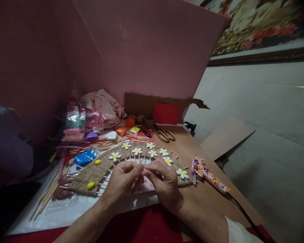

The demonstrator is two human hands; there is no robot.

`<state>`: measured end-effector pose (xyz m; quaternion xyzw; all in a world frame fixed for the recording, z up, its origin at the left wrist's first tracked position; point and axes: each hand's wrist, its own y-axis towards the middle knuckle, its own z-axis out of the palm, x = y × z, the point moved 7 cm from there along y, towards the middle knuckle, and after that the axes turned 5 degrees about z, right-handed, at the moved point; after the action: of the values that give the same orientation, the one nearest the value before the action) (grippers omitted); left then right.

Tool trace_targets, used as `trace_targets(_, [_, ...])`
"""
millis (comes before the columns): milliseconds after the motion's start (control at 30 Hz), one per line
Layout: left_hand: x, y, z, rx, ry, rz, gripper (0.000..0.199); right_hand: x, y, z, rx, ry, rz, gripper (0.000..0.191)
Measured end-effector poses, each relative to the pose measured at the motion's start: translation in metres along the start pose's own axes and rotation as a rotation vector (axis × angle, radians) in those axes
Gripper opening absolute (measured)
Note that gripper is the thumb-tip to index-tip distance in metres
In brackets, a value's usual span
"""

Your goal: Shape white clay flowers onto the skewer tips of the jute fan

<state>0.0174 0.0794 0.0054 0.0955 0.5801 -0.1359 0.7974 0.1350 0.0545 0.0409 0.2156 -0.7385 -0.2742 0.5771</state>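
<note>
My left hand (pixel 125 177) and my right hand (pixel 164 182) meet over the near edge of the work, thumbs and forefingers pinched together. Whatever is between the fingertips is too small and hidden to make out. Beneath and beyond them lies a fan-shaped piece of woven twine (pixel 87 173) with thin wooden sticks poking out along its edges. Several white flowers with yellow centres, such as one daisy (pixel 136 151), sit across its middle and right. On its left part are two bare yellow ovals, one upper (pixel 98 162) and one lower (pixel 90 185).
A flower-patterned glue gun (pixel 209 173) with a black cord lies at the right. Gold-handled scissors (pixel 164 135) rest behind the fan. At left are a blue clay packet (pixel 84 158), loose sticks (pixel 47 194) and pink cloth (pixel 101 108). Red card (pixel 166 113) leans at the back.
</note>
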Motion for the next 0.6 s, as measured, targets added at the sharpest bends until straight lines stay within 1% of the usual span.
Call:
trace_targets(67, [0.0016, 0.0007, -0.0011, -0.009, -0.021, -0.012, 0.036, 0.0008, 0.0003, -0.0004, -0.002, -0.019, -0.004, 0.017])
trace_targets(167, [0.0045, 0.0016, -0.0026, -0.015, -0.008, -0.030, 0.036, 0.0019, 0.0002, -0.0001, 0.002, -0.037, -0.006, 0.013])
trace_targets(267, [0.0032, 0.0014, -0.0010, 0.006, 0.019, -0.017, 0.038, 0.0023, -0.0001, -0.0001, 0.000, -0.037, -0.008, 0.012])
trace_targets(400, [0.0000, 0.0003, 0.0002, 0.008, -0.002, -0.003, 0.037, 0.0018, 0.0001, -0.0006, -0.005, -0.064, -0.005, 0.016])
trace_targets(533, [0.0021, 0.0012, -0.0013, 0.002, 0.006, -0.019, 0.036, 0.0026, 0.0011, 0.0004, 0.006, -0.060, -0.016, 0.011])
trace_targets(600, [0.0018, 0.0016, -0.0007, 0.013, 0.005, -0.006, 0.036, 0.0024, 0.0017, 0.0001, 0.000, -0.059, -0.016, 0.013])
